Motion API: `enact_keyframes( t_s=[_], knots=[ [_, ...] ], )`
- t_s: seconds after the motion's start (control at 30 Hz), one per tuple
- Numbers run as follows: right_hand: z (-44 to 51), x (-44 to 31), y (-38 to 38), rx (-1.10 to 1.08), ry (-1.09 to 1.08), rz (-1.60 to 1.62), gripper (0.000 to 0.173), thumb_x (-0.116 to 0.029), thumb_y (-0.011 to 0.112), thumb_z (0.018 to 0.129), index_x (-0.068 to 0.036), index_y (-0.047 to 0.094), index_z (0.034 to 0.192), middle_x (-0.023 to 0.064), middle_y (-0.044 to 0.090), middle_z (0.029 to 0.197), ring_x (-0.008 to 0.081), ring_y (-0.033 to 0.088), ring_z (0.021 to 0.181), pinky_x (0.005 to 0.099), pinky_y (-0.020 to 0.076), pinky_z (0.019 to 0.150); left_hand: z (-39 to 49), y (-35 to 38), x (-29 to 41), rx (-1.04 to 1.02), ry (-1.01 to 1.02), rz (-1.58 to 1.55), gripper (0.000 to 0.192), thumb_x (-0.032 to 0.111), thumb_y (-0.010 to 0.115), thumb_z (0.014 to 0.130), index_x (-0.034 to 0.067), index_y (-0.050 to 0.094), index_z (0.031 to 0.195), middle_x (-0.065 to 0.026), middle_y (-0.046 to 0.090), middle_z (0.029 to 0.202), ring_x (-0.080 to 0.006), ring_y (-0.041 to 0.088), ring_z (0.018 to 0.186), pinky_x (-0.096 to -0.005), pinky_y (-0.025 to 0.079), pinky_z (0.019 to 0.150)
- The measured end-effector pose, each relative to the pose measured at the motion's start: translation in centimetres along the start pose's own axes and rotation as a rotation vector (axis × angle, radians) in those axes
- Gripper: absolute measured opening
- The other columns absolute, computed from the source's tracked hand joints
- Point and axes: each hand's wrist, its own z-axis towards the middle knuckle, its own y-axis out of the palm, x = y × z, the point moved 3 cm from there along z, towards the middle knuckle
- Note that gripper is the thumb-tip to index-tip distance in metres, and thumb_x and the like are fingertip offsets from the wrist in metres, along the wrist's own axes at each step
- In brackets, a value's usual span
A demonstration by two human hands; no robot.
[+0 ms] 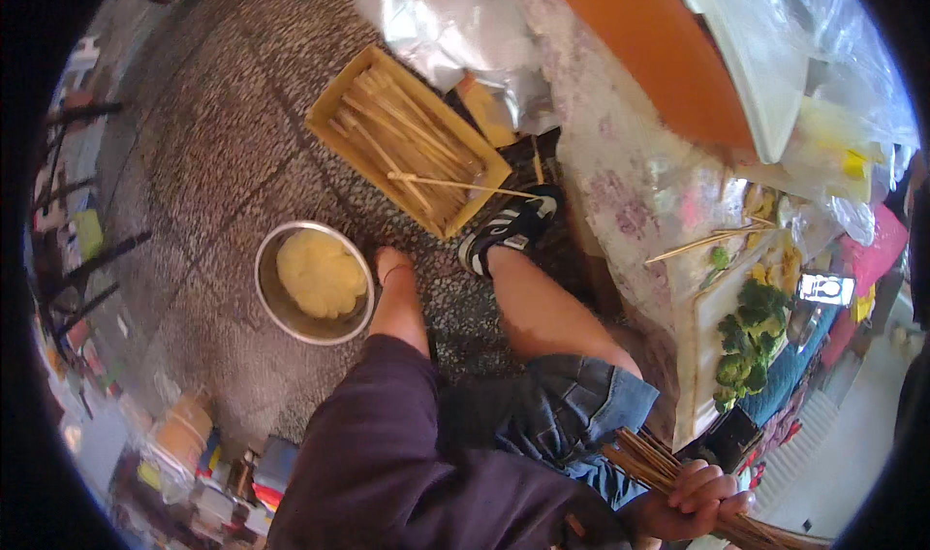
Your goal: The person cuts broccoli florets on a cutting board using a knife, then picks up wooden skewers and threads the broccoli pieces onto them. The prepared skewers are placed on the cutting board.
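At the lower right, my right hand (701, 495) is closed around a bundle of thin brown sticks (639, 459), with ends showing on both sides of the fist. My left hand (393, 261) hangs low at the end of a dark sleeve, just right of a metal bowl (260, 288). It is small and blurred, so its fingers cannot be made out. Inside the bowl lies a pale yellow, dough-like mass (320, 272). A yellow rectangular box (330, 132) stands on the floor, holding many slender wooden sticks (414, 132). One longer stick (465, 183) lies across its rim.
A striped dark shoe (508, 223) is beside the box, near crumpled clear plastic (443, 23). To the right, a plastic-covered table (617, 179) bears leafy greens (752, 339), loose sticks (716, 241), an orange container (661, 63) and a lit phone (826, 289). Dark furniture legs (94, 259) stand left.
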Motion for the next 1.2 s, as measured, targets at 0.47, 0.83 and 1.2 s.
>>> enact_keyframes(
  t_s=[0.47,0.83,1.2],
  knots=[
    [-1.6,-2.4,-3.5,0.120,0.237,0.440,0.020,-0.002,0.053,0.083,-0.013,0.039,0.090,0.0000,0.038,0.055,0.0115,0.035,0.041,0.0250,0.0288,0.038,-8.6,-4.8,-1.9,-0.018,0.560,-0.901,0.019,0.012,0.047,0.085,-0.003,0.054,0.095,-0.0112,0.057,0.064,-0.0236,0.058,0.051,-0.0364,0.049,0.046],
    [-8.5,-6.6,-4.6,-0.263,0.267,0.136,0.006,0.000,0.054,0.080,-0.004,0.050,0.082,0.0029,0.053,0.066,0.0101,0.051,0.056,0.0251,0.0415,0.051,-41.6,-24.5,-4.7,-1.084,1.113,-1.006,0.018,0.012,0.051,0.084,-0.002,0.057,0.095,-0.0031,0.050,0.063,-0.0133,0.049,0.053,-0.0250,0.042,0.047],
    [-14.9,-6.5,-14.4,0.004,0.103,0.181,0.013,0.000,0.053,0.079,-0.001,0.053,0.092,0.0091,0.064,0.085,0.0132,0.059,0.081,0.0303,0.0475,0.075,-60.8,-13.6,-0.1,-1.171,1.401,-0.447,0.014,0.003,0.059,0.084,0.002,0.055,0.096,-0.0089,0.065,0.081,-0.0187,0.066,0.071,-0.0258,0.054,0.061]
  ],
)
